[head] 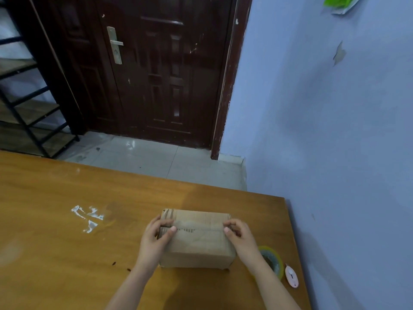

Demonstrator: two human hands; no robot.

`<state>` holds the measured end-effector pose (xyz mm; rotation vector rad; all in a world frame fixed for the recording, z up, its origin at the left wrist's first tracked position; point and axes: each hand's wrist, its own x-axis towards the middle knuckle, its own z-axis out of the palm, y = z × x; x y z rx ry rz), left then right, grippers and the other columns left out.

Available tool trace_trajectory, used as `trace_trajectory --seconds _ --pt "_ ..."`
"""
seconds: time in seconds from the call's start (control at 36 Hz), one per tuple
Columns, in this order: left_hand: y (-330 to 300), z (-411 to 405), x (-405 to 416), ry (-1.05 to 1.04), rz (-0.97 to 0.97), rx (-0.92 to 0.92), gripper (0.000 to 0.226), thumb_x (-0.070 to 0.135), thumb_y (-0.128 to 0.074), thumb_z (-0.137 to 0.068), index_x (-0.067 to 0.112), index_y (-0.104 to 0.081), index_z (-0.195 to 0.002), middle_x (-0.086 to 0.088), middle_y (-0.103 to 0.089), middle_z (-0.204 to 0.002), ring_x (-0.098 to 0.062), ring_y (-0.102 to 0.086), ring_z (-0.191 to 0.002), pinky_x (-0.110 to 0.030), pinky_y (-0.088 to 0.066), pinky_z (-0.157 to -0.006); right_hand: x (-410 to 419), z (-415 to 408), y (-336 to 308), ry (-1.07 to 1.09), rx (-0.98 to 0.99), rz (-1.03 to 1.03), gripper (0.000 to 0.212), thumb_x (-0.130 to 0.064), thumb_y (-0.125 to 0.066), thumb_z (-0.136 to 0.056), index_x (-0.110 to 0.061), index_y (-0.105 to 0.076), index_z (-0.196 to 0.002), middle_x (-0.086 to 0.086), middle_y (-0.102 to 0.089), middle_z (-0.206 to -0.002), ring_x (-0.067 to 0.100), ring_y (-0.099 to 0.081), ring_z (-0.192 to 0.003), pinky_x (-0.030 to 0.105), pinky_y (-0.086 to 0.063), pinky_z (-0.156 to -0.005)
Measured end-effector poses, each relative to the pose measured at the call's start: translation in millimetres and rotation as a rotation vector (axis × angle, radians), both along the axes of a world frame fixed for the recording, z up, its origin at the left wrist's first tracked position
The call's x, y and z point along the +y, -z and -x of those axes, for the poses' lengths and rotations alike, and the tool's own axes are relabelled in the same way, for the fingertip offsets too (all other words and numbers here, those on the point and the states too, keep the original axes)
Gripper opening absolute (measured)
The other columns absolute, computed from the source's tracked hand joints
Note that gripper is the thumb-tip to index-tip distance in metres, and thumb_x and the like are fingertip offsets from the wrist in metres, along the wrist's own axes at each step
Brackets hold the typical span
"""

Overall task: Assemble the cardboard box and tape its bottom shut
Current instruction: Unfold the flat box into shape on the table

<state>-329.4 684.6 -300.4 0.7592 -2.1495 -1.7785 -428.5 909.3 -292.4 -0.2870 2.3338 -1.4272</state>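
A small brown cardboard box stands on the wooden table with its flaps folded flat on top; a seam runs across the middle. My left hand grips the box's left end, thumb pressing on the top near the seam. My right hand grips the right end, thumb on the top by the seam. A roll of clear tape with a yellowish rim lies just right of the box, partly hidden by my right wrist.
A small pink cutter lies beside the tape near the table's right edge. White tape scraps stick to the table at the left. A blue wall runs along the right; a dark door and a metal shelf stand beyond the table.
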Motion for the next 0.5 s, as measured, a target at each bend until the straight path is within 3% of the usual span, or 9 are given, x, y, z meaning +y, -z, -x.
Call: trace_trajectory --seconds 0.14,0.28,0.42,0.5 --pt "2.6 -0.8 7.3 0.006 0.049 0.019 0.012 0.02 -0.058 -0.092 0.028 -0.064 -0.099 0.002 -0.04 -0.138 -0.015 -0.032 -0.132 -0.035 -0.031 -0.104 -2.6 -0.5 2.9 0.041 -0.004 0.011 0.005 -0.028 -0.056 -0.093 -0.032 -0.058 -0.095 -0.007 -0.045 -0.117 0.015 -0.047 -0.111 0.038 -0.044 -0.098" --pt "5.0 1.1 9.2 0.013 0.059 0.024 0.016 0.019 -0.057 -0.093 0.029 -0.06 -0.105 0.002 -0.042 -0.134 -0.013 -0.036 -0.126 -0.031 -0.032 -0.101 -4.0 -0.4 5.5 0.092 -0.009 0.032 0.007 -0.024 -0.058 -0.092 -0.031 -0.06 -0.093 -0.009 -0.046 -0.114 0.017 -0.048 -0.11 0.041 -0.045 -0.097" --pt "7.2 1.3 10.2 -0.043 -0.052 0.011 0.041 0.027 -0.061 -0.09 0.035 -0.045 -0.126 0.008 -0.046 -0.131 -0.013 -0.045 -0.119 -0.02 -0.043 -0.082 -3.1 -2.5 4.8 0.112 -0.035 0.074 0.006 -0.024 -0.059 -0.091 -0.029 -0.06 -0.094 -0.003 -0.052 -0.12 0.02 -0.051 -0.111 0.043 -0.047 -0.095" --pt "11.2 2.2 10.7 -0.104 -0.105 -0.068 0.071 0.034 -0.065 -0.086 0.022 -0.028 -0.146 0.005 -0.039 -0.141 -0.018 -0.04 -0.13 -0.029 -0.04 -0.097 -3.8 -2.7 2.3 0.143 -0.036 0.101 0.008 -0.02 -0.059 -0.091 -0.027 -0.062 -0.094 -0.004 -0.054 -0.118 0.018 -0.052 -0.11 0.038 -0.048 -0.093"
